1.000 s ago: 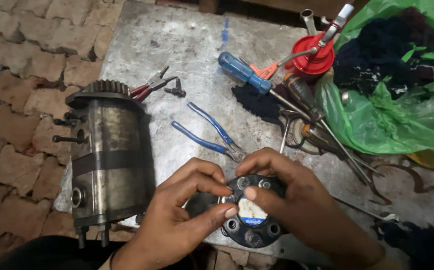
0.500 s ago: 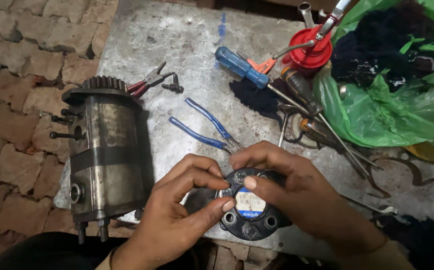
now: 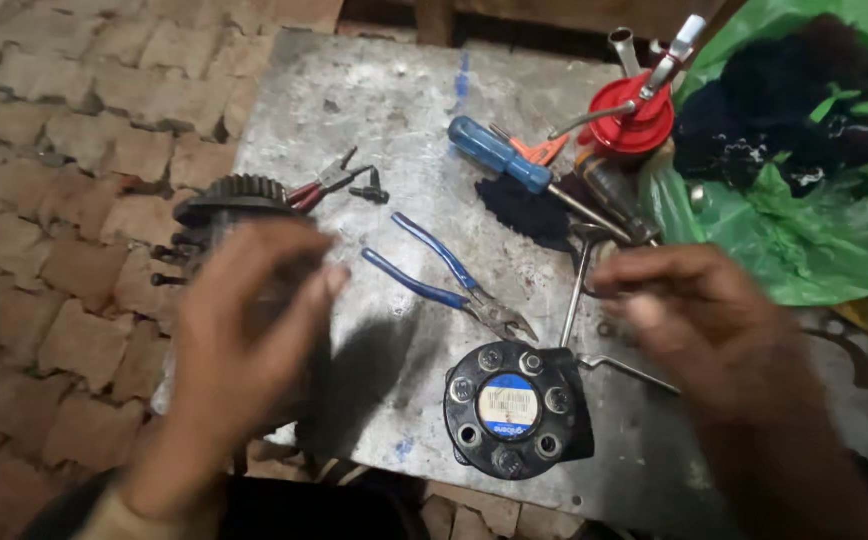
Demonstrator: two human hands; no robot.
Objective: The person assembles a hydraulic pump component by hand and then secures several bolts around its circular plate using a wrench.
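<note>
Whereas both hands clasped the round black unit (image 3: 512, 408) a moment ago, they have now lifted clear, so it rests untouched near the plate's (image 3: 354, 90) front edge. Its face is matte black, ringed with bolt heads around a blue-and-white label. Left hand (image 3: 244, 340), blurred, hovers spread and empty over the ribbed steel motor housing (image 3: 224, 205). Right hand (image 3: 704, 320), loosely curled, holds nothing visible. Blue-handled pliers (image 3: 449, 280) lie just beyond; screwdriver (image 3: 504, 160), red oil can (image 3: 634, 110) and green bag (image 3: 814, 230) farther out.
</note>
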